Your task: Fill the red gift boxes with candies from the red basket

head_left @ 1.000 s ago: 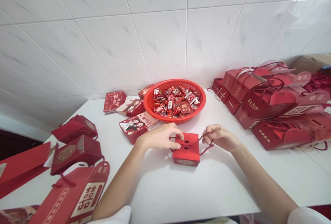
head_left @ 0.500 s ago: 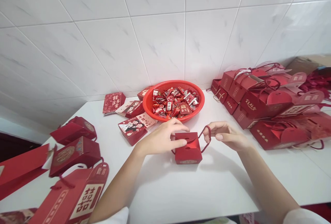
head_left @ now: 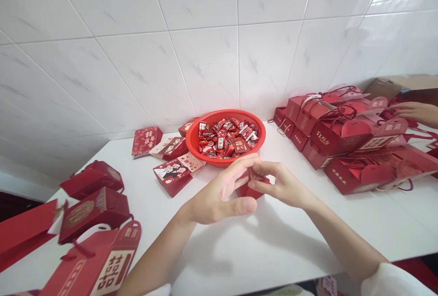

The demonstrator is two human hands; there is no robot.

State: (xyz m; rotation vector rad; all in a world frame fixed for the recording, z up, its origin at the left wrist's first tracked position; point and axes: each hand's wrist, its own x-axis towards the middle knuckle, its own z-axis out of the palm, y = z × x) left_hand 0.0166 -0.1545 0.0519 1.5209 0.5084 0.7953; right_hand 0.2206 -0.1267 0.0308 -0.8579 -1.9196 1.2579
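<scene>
A small red gift box (head_left: 251, 191) stands on the white table, mostly hidden behind my hands. My left hand (head_left: 219, 198) is at its near left side, thumb stretched out and well apart from the fingers, which reach over toward the far side of the box. From the right, my right hand (head_left: 280, 184) bends its fingers over the top of the box, at the dark red cord handle, with the thumb across the lid; the grip itself is partly covered. Just behind the box sits a red plastic basket (head_left: 226, 163) of wrapped sweets (head_left: 222, 141).
Red gift boxes (head_left: 342, 134) are piled at the right, where another person's hand (head_left: 419, 112) reaches in. Printed card boxes (head_left: 176, 173) lie left of the basket. Several red boxes (head_left: 94, 214) with cords stand at the left. A tiled wall (head_left: 205, 68) bounds the table behind.
My right hand has brought the cord loop left over the box. My left hand has lifted its thumb off the lid. Another person's hand has appeared at the far right.
</scene>
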